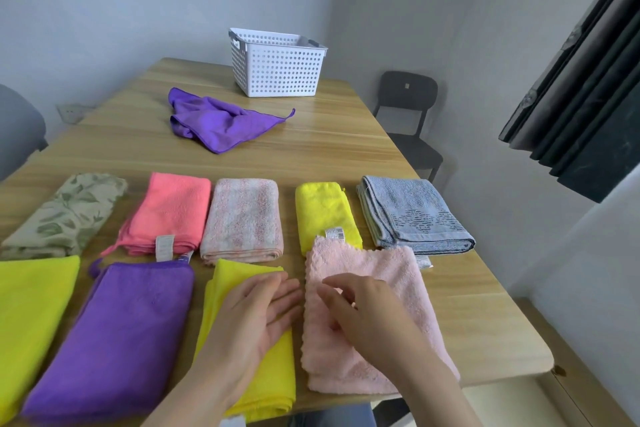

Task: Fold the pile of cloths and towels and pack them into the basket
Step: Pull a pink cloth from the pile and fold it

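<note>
Wooden table, white basket at far end, left hand flat and outstretched on nearest yellow cloth, right hand loosely bent over pink cloth, gripping nothing

A wooden table bears a white basket at its far end; just nearer, left of the basket, lies a crumpled purple cloth; nearer again, a row of folded pieces: leaf-print cloth, coral cloth, striped pink towel, small yellow cloth, blue towel; farthest from the basket, an edge yellow cloth, folded purple cloth, long yellow cloth, fluffy pink cloth.
</note>
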